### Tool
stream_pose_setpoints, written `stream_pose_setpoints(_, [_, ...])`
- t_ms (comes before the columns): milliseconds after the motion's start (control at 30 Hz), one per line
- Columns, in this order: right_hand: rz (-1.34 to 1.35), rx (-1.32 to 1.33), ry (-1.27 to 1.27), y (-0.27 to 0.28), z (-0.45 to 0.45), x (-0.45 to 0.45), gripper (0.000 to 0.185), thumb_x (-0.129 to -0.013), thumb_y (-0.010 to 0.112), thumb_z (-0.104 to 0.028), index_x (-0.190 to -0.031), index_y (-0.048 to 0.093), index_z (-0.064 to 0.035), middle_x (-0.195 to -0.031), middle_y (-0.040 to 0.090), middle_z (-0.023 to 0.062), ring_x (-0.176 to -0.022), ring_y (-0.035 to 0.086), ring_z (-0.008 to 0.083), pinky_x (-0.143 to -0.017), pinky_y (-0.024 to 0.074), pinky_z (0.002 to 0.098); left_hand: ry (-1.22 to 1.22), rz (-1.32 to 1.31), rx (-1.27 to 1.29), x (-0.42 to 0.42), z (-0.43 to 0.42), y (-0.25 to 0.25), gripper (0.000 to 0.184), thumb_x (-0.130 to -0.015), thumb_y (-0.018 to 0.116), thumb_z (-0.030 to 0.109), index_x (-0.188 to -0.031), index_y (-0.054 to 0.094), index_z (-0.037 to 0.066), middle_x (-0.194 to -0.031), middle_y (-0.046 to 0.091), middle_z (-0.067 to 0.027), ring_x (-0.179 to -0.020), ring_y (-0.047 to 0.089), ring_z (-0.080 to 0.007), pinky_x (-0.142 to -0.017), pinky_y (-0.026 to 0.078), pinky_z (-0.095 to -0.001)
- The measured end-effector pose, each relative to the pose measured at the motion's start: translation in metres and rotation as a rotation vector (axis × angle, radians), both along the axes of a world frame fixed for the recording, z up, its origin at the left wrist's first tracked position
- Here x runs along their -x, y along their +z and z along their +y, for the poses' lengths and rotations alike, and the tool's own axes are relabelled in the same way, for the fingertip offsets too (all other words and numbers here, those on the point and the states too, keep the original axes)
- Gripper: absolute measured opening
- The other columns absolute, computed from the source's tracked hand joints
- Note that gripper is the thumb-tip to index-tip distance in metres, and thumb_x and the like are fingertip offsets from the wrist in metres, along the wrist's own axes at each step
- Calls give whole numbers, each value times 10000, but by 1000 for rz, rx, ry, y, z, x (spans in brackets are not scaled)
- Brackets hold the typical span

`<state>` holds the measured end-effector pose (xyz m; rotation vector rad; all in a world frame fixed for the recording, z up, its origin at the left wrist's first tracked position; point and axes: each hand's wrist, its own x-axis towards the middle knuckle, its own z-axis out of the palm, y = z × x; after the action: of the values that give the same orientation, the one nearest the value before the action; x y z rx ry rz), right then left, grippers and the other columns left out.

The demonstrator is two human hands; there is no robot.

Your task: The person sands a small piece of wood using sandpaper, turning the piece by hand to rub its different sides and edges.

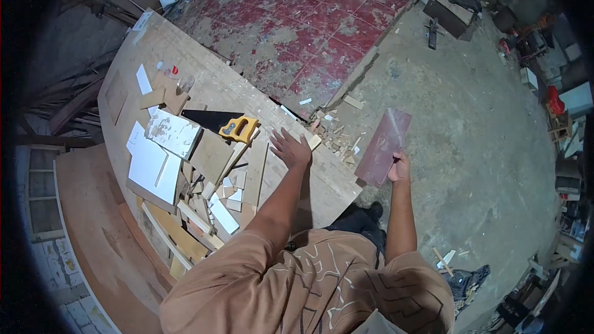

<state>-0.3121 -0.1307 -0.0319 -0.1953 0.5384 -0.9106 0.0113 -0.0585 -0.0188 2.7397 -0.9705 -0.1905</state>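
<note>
Brown shirt: nearest, at the near middle.
Reddish panel: held just beyond the table's right corner (whether they touch, I cannot tell).
Right hand: thumb and fingers clamped on the panel's near right edge.
Left hand: fingers spread apart, palm down at the table, near a small wood block.
Table: wooden, left of the panel.
Handsaw: lies left of the left hand, its yellow handle toward it.
White board: farther left.
Red floor: far side, stained.
</note>
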Motion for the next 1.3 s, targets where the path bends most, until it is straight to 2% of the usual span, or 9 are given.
stream_pose_setpoints(167, [-49, -36, 57, -20, -5, -5, 540, -786, 566, -168, -1280, 560, 48, -1193, 657, 180, -1120, 633, 327, -1001, 503, 464, -9, -33, -37, 6, -6, 5, 778, -911, 569, 430, -1495, 289, -2, -1569, 218, -263, -1477, 137, -439, -1165, 104, -636])
stream_pose_setpoints(367, [350, -123, 346, -29, -21, -23, 581, -828, 562, -203, -1351, 516, 44, -1265, 623, 203, -1116, 638, 314, -1004, 496, 438, 49, 100, -25, -4, -9, 10, 693, -943, 530, 419, -1475, 326, 24, -1578, 226, -234, -1488, 155, -390, -1165, 99, -629])
stream_pose_setpoints(567, [846, 498, 824, 69, -39, -93, 736, -899, 578, -205, -1549, 278, -34, -1480, 466, 151, -1377, 400, 217, -1147, 268, 293, 117, 11, -126, 7, -21, 11, 658, -935, 548, 378, -1453, 343, 27, -1582, 220, -226, -1492, 140, -385, -1168, 89, -631])
stream_pose_setpoints(667, [1032, 612, 1064, 84, -42, -107, 696, -943, 527, -213, -1560, 250, -48, -1551, 376, 167, -1408, 355, 266, -1160, 241, 314, 54, 31, -84, 5, -19, 7, 651, -941, 532, 364, -1460, 337, 24, -1591, 196, -227, -1502, 101, -388, -1171, 49, -644])
stream_pose_setpoints(867, [747, 571, 1220, 59, -46, -126, 671, -975, 509, -353, -1543, 305, -60, -1553, 370, 184, -1402, 364, 272, -1152, 267, 332, 74, 83, -120, 4, -25, 17, 701, -941, 521, 316, -1533, 242, 64, -1626, 112, -204, -1509, 59, -404, -1169, 24, -661])
stream_pose_setpoints(1000, [1030, 186, 1390, 137, -63, -174, 677, -923, 574, -456, -1452, 475, -44, -1447, 509, 144, -1261, 505, 240, -1069, 378, 320, 55, 47, -211, 2, -27, 11, 744, -951, 494, 331, -1573, 157, 100, -1638, 69, -201, -1514, 32, -399, -1162, 22, -672])
stream_pose_setpoints(1200, [894, 326, 1227, 27, -78, -202, 607, -913, 584, -475, -1343, 591, -47, -1332, 603, 136, -1162, 566, 231, -981, 444, 318, 36, 83, -299, 3, -31, 14, 735, -962, 447, 314, -1584, 114, 109, -1641, 51, -202, -1514, 10, -406, -1156, 25, -681])
stream_pose_setpoints(1267, [786, 206, 1278, 17, -76, -196, 639, -924, 577, -430, -1428, 509, -44, -1452, 510, 149, -1298, 486, 241, -1084, 366, 313, 45, 94, -353, 2, -30, 16, 735, -964, 433, 319, -1593, 96, 142, -1651, 18, -179, -1519, -16, -395, -1160, 5, -674])
stream_pose_setpoints(1300, [751, 408, 1189, 15, -68, -190, 679, -933, 554, -405, -1494, 389, -60, -1522, 414, 149, -1366, 415, 256, -1130, 310, 324, 49, 103, -360, 3, -29, 15, 735, -964, 433, 319, -1593, 96, 142, -1651, 18, -179, -1519, -16, -395, -1160, 5, -674])
